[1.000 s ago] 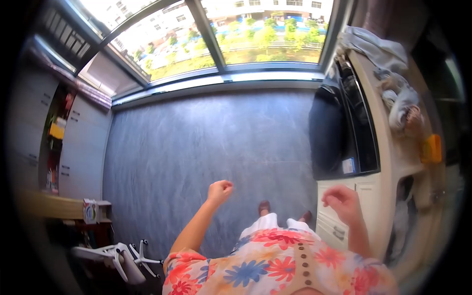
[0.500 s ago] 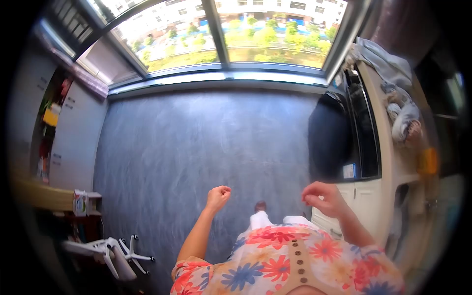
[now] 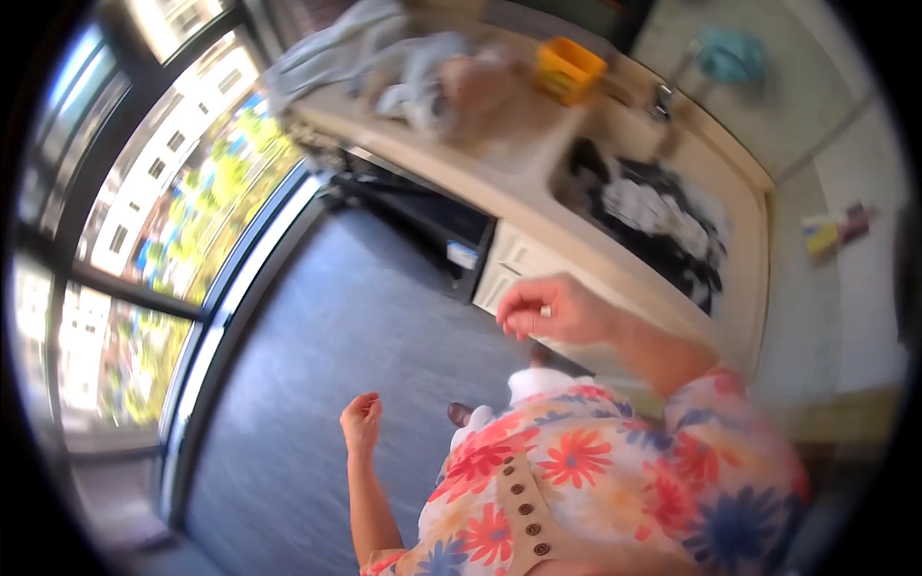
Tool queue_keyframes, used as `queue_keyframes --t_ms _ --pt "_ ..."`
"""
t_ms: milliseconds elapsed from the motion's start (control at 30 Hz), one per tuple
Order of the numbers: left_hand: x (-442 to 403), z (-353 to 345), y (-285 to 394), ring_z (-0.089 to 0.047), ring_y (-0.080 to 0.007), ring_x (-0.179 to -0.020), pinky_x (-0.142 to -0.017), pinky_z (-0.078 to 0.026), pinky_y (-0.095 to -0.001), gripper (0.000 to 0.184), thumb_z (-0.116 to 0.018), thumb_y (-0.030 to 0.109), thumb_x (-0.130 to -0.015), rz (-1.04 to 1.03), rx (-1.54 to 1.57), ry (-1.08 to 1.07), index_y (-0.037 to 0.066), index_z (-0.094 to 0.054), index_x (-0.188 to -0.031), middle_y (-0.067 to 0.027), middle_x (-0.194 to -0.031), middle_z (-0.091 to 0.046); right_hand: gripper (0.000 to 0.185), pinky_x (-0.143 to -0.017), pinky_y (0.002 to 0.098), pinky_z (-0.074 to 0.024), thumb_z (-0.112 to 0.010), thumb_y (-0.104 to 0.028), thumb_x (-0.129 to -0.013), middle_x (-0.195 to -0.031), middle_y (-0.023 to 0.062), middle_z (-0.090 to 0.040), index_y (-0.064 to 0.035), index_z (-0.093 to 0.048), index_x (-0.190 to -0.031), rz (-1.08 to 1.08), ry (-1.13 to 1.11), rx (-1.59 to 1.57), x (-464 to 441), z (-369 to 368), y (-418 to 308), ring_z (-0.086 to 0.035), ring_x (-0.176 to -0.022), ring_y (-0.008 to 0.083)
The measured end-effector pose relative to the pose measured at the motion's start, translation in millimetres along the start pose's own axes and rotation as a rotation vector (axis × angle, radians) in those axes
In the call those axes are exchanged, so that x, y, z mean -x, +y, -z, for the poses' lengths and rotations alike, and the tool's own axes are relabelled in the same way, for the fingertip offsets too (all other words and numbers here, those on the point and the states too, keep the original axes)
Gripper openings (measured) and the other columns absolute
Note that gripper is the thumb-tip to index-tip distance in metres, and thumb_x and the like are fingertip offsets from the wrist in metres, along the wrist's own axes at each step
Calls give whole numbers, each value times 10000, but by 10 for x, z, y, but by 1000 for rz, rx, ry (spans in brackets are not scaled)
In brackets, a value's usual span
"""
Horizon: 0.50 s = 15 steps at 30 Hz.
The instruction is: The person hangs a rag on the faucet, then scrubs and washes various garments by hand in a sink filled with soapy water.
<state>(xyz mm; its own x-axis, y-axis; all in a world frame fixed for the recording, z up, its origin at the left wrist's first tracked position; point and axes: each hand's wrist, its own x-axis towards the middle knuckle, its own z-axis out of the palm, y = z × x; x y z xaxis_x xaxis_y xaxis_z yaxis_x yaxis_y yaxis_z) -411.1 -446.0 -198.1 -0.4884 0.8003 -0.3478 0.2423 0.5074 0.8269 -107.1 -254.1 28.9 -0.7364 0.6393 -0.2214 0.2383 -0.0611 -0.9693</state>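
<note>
My left hand [image 3: 361, 422] hangs over the dark grey floor [image 3: 288, 384] with its fingers curled in, and nothing shows in it. In front of the white cabinet doors [image 3: 514, 259] is my right hand [image 3: 562, 309], its fingers loosely bent with a gap at the thumb; it is empty. Beyond it, a sink basin [image 3: 567, 187] in the beige counter [image 3: 480, 173] holds a heap of black and white clothes [image 3: 663, 216]. Neither hand touches anything.
On the counter lie a grey-blue cloth [image 3: 336, 53] and a blurred bundle of laundry [image 3: 423, 91]. A yellow basket [image 3: 569, 69] stands near the faucet [image 3: 661, 101]. Teal cloth [image 3: 730, 55] hangs at the wall. A black appliance [image 3: 432, 216] sits under the counter; large windows [image 3: 182, 192] are at left.
My view has swung right, from the floor and windows to the counter. The sink with clothes has come into sight. Both hands stay empty.
</note>
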Motion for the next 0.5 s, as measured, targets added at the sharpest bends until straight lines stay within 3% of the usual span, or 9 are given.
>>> queue_keyframes --t_ms 100,233,267,333,400,433,467,500 --pt "-246 -252 500 -519 -71 -594 -569 -428 -221 177 -571 94 -747 -98 -88 -71 0 -634 -883 -23 -649 -594 96 -629 224 -465 -525 -28 -833 -779 49 -592 -3 -568 -916 149 200 -130 227 845 232 -560 -689 90" --pt "-578 -746 1415 -511 -74 -604 -561 -415 -214 155 -583 97 -772 -267 -90 -127 -1 -631 -882 -32 -671 -587 96 -594 198 -445 -504 -85 -849 -739 11 -585 -35 -571 -897 -13 643 15 588 2174 812 -538 -618 60" --pt "-612 -947 1710 -511 -76 -606 -559 -414 -213 149 -586 97 -778 -315 -68 -133 -1 -630 -882 -34 -680 -585 136 -564 216 -452 -546 -82 -786 -720 13 -593 -25 -585 -903 -49 719 169 736 2464 921 -549 -607 69" --pt "-690 -1278 2260 -529 -89 -624 -562 -417 -211 137 -589 97 -795 -471 -40 -169 7 -626 -892 -43 -724 -582 240 -644 269 -468 -574 -89 -740 -815 51 -608 -52 -576 -977 -57 704 440 946 2993 1515 -578 -704 147" --pt "-571 -1650 2951 -557 -108 -649 -581 -424 -208 125 -573 65 -793 -571 -28 -220 8 -615 -897 -56 -764 -588 350 -776 341 -442 -601 -92 -689 -1012 72 -578 -107 -566 -1037 2 598 739 1087 3167 1727 -547 -911 233" --pt "-539 -1851 3207 -561 -111 -652 -583 -427 -209 121 -567 49 -790 -639 -17 -250 2 -610 -893 -61 -768 -589 399 -868 378 -385 -624 -91 -654 -1169 66 -499 -141 -567 -1045 -4 591 886 1132 3240 1952 -459 -1061 285" --pt "-510 -2058 3435 -564 -114 -655 -585 -430 -209 118 -560 34 -787 -708 -5 -280 -5 -606 -889 -66 -772 -590 403 -872 379 -374 -642 -115 -650 -1221 48 -457 -147 -568 -1045 -170 620 966 1154 3221 2052 -424 -1102 295" --pt "-482 -2257 3635 -567 -117 -660 -590 -434 -211 118 -558 24 -784 -779 -24 -321 -7 -604 -888 -71 -775 -590 342 -825 369 -398 -647 -133 -659 -1143 56 -508 -134 -585 -995 -192 636 1038 1159 3259 2144 -470 -1035 299"
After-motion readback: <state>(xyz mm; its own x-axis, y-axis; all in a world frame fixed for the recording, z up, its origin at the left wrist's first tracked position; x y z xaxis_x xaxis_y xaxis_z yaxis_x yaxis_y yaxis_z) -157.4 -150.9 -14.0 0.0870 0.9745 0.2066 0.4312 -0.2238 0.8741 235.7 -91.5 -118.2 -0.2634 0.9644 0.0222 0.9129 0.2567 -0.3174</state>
